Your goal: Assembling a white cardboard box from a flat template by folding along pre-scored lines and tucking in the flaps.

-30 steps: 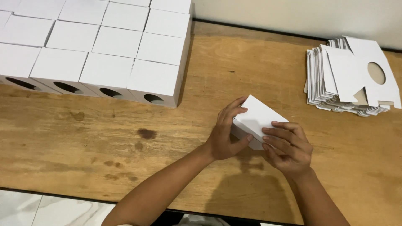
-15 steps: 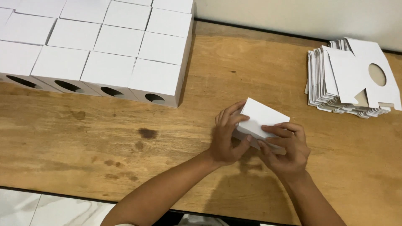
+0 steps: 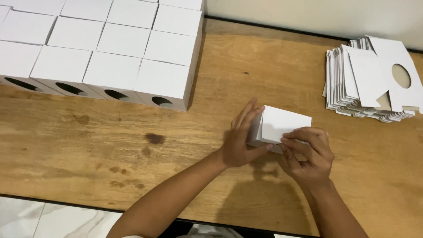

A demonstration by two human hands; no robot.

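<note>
A small white cardboard box (image 3: pixel 282 125) is held just above the wooden table (image 3: pixel 132 150), right of centre. My left hand (image 3: pixel 240 141) presses flat against the box's left side, fingers pointing up. My right hand (image 3: pixel 306 154) grips the box's near right edge, fingertips curled over a flap. The box's underside is hidden by both hands.
Several finished white boxes with round holes in their front faces (image 3: pixel 101 48) stand in rows at the far left. A stack of flat white die-cut box blanks (image 3: pixel 370 83) lies at the far right by the wall. A pale tiled floor (image 3: pixel 44 220) shows below the table's near edge.
The box has turned and shifted slightly in my hands. My left hand has flattened against its left side, and my right fingers have moved onto the near edge.
</note>
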